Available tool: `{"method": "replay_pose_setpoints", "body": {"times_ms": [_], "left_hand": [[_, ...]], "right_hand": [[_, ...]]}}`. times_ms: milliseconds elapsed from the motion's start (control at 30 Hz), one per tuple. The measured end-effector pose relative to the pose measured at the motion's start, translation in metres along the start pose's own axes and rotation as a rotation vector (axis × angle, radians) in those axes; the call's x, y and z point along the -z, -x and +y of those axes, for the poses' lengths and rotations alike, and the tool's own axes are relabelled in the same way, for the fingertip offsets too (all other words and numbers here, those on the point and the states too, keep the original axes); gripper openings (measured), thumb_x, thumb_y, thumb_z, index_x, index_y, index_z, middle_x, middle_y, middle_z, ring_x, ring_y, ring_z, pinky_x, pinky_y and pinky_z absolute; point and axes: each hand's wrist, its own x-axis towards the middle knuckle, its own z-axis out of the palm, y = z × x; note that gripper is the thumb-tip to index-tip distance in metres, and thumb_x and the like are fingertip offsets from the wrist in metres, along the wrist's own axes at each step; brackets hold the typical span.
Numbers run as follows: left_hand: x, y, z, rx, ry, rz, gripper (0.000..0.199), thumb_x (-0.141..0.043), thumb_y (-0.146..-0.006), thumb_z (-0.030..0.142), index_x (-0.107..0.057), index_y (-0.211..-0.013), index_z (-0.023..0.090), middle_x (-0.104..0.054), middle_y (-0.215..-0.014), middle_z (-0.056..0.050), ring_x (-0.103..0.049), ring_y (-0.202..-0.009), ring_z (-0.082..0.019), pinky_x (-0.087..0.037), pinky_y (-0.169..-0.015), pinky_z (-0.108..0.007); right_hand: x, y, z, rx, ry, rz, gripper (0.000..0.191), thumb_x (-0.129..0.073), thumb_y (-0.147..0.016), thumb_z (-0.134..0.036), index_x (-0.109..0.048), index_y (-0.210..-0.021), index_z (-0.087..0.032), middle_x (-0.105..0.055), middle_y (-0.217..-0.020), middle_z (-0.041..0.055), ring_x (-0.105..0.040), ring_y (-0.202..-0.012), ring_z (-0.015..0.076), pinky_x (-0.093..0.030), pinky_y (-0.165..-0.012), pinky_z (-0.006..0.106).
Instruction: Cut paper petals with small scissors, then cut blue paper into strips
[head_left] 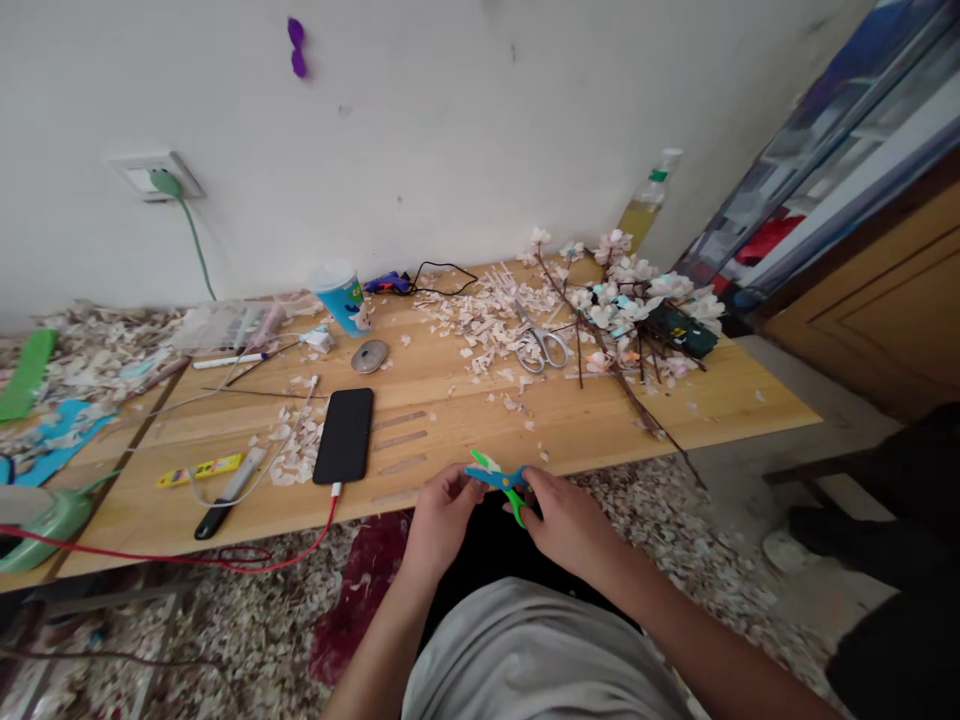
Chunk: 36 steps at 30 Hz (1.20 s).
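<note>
My right hand (553, 508) grips a pair of scissors with blue and green plastic parts (507, 480) just beyond the table's front edge, above my lap. The blades are apart and point left toward my left hand (442, 512). Its thumb and fingers are pinched together by the blade tips; what they hold is too small to make out. A small pale piece (491, 462) shows between the blades. Closest to my left hand on the wooden table (450, 400) lie several thin pale strips (401, 440) and a black phone (343, 436) with a red cable plugged in.
Metal scissors (546, 350) lie among pale shavings (480, 320). Twigs with white flowers (622, 290) spread at the right, near a bottle (651, 200). A blue cup (341, 298), a round metal tin (369, 356), a utility knife (231, 492) and a yellow packet (201, 470) stand or lie leftward.
</note>
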Motion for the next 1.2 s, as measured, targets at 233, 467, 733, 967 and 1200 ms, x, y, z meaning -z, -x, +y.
{"method": "replay_pose_setpoints", "body": {"times_ms": [233, 467, 733, 967, 1200], "left_hand": [[-0.003, 0.0, -0.002, 0.016, 0.094, 0.01, 0.022, -0.066, -0.082, 0.037, -0.067, -0.079, 0.015, -0.06, -0.069, 0.0, -0.053, -0.066, -0.013, -0.042, -0.065, -0.023], [-0.023, 0.004, -0.011, 0.031, 0.387, 0.19, 0.023, -0.069, -0.079, 0.038, -0.068, -0.085, 0.015, -0.064, -0.075, -0.002, -0.057, -0.07, -0.013, -0.047, -0.072, -0.025], [-0.008, 0.001, 0.006, -0.006, 0.214, 0.097, 0.022, -0.069, -0.079, 0.038, -0.068, -0.084, 0.016, -0.067, -0.077, -0.002, -0.057, -0.071, -0.014, -0.044, -0.069, -0.024], [-0.015, 0.0, 0.002, 0.001, 0.269, 0.209, 0.025, -0.069, -0.078, 0.041, -0.066, -0.083, 0.016, -0.063, -0.072, 0.0, -0.056, -0.069, -0.014, -0.044, -0.069, -0.024], [-0.014, -0.001, 0.002, -0.04, 0.203, 0.208, 0.025, -0.068, -0.079, 0.041, -0.066, -0.081, 0.017, -0.062, -0.068, 0.0, -0.056, -0.066, -0.014, -0.044, -0.067, -0.025]], "right_hand": [[-0.002, 0.0, -0.004, -0.014, -0.033, -0.013, 0.006, -0.054, -0.087, -0.024, -0.052, -0.093, -0.021, -0.067, -0.091, 0.0034, -0.064, -0.082, 0.02, -0.031, -0.065, 0.027], [-0.009, 0.0, -0.009, -0.052, -0.038, 0.002, 0.008, -0.053, -0.089, -0.025, -0.053, -0.096, -0.021, -0.069, -0.095, 0.0045, -0.065, -0.087, 0.022, -0.033, -0.066, 0.027], [-0.007, -0.002, -0.011, -0.037, -0.089, 0.004, 0.007, -0.055, -0.089, -0.027, -0.054, -0.093, -0.021, -0.069, -0.093, 0.0049, -0.065, -0.084, 0.0217, -0.034, -0.067, 0.027], [-0.011, -0.002, -0.013, -0.036, -0.149, 0.024, 0.009, -0.057, -0.088, -0.029, -0.052, -0.091, -0.022, -0.068, -0.09, 0.0041, -0.064, -0.082, 0.0204, -0.035, -0.067, 0.026], [-0.012, -0.004, -0.015, -0.024, -0.205, 0.028, 0.012, -0.058, -0.088, -0.031, -0.051, -0.089, -0.022, -0.066, -0.082, 0.0021, -0.062, -0.075, 0.0185, -0.033, -0.063, 0.025]]}}
